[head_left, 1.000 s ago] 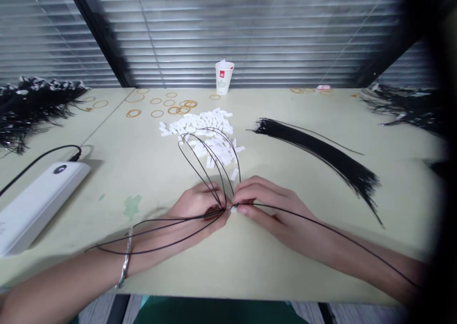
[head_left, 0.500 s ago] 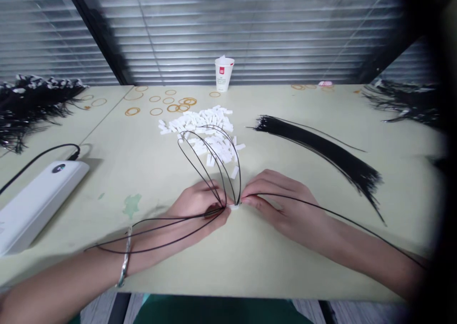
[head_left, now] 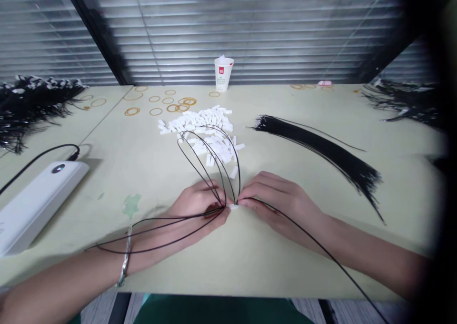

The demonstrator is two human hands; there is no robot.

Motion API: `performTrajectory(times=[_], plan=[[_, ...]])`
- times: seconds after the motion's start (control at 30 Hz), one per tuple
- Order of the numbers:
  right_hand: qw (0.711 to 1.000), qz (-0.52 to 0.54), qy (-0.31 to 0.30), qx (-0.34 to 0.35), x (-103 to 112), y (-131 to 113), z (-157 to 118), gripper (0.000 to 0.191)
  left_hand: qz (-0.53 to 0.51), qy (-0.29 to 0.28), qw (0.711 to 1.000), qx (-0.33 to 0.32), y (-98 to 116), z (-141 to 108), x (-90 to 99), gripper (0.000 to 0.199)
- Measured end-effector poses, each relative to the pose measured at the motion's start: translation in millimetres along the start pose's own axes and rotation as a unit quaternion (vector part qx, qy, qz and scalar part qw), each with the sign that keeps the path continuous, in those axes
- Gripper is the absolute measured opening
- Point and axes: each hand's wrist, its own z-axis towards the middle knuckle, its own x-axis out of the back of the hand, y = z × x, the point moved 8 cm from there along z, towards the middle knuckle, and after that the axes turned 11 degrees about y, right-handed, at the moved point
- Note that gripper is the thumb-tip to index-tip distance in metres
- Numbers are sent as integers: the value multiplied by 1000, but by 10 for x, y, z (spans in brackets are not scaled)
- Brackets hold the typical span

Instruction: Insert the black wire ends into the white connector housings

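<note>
Between my two hands is a small white connector (head_left: 233,206), with several thin black wires (head_left: 240,171) running from it. My left hand (head_left: 202,202) pinches the connector's left end together with the wires; some loop upward and others trail back over my left wrist. My right hand (head_left: 274,197) is closed on a single black wire (head_left: 303,229) close to the connector's right end. That wire runs down past my right forearm to the table's front edge. Whether its tip sits inside the connector is too small to tell.
Behind my hands lies a pile of white connectors (head_left: 200,121). To the right is a bundle of black wires (head_left: 317,145). A white power bank (head_left: 43,205) with a cable lies left. Rubber bands (head_left: 183,106) and a paper cup (head_left: 223,75) are at the back; finished-looking wire heaps (head_left: 35,102) flank both sides.
My right hand has shifted slightly left toward the connector. The wire in it has swung down, its free length now hanging nearer the front edge. My left hand has barely moved.
</note>
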Motion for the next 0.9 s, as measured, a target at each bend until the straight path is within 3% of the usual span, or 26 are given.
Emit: performTrajectory(times=[0.27,0.43,0.5,0.57,0.63,0.73,0.8,0.9], plan=[[999,13,-33,9,-48,-56,10,15,3,2,1000,-11,8,11,-13,9],[985,69,-159,-3,-66,10,55,17,-5,-14,1000,25,-17,-2,-20,11],[982,51,-173,-55,36,260,81,20,-3,-26,999,43,-23,-7,-23,13],[984,-65,-128,-107,268,665,105,22,-2,-30,998,49,-14,-4,-14,13],[956,-248,-58,-147,608,1104,83,25,-1,-31,998,49,1,3,-7,12],[916,-355,-11,-185,984,1600,-46,19,0,-34,998,49,6,4,-4,12],[903,-382,-22,-196,1106,1801,-140,17,0,-36,998,50,3,0,-7,13],[896,-398,-35,-195,1170,1899,-218,21,-1,-38,998,49,6,-3,-10,13]])
